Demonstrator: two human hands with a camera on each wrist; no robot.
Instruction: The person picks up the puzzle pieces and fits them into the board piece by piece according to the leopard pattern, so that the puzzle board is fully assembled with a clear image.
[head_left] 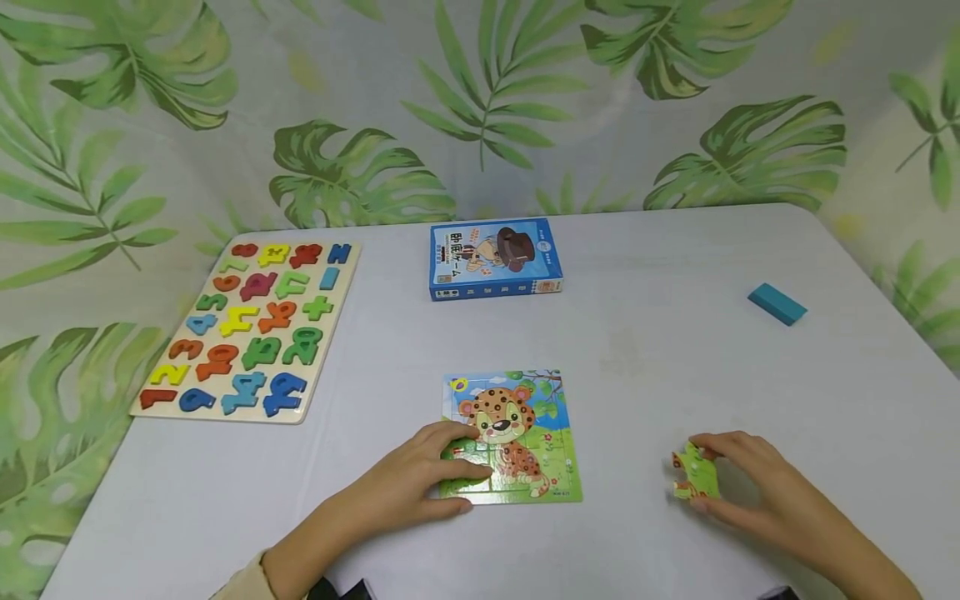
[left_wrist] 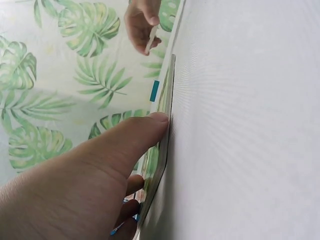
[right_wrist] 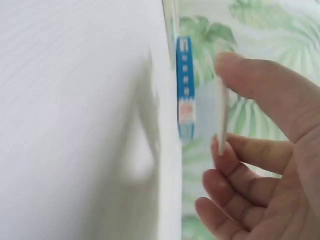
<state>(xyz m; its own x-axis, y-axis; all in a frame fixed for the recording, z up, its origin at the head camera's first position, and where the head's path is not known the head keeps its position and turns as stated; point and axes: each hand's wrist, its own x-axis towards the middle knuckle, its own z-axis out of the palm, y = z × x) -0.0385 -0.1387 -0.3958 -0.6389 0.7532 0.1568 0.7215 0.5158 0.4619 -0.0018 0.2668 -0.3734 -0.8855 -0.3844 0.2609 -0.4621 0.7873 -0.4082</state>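
Observation:
A leopard jigsaw puzzle (head_left: 555, 454) lies flat at the near middle of the table. My left hand (head_left: 416, 471) rests on its left part with fingers spread and fairly straight, hiding some of the picture. In the left wrist view, the thumb (left_wrist: 145, 132) touches the puzzle's edge. To the right of the puzzle, my right hand (head_left: 780, 504) pinches a green jigsaw piece (head_left: 700, 473) between thumb and fingers. The right wrist view shows this jigsaw piece (right_wrist: 222, 115) edge-on, held above the table; its picture side is not visible there.
A wooden number board (head_left: 330, 333) with colourful numerals lies at the left. At the back middle is a blue game box (head_left: 495, 258). A teal block (head_left: 777, 304) lies at the right, on the white tablecloth (head_left: 637, 350). Leaf-printed cloth (head_left: 525, 108) hangs behind.

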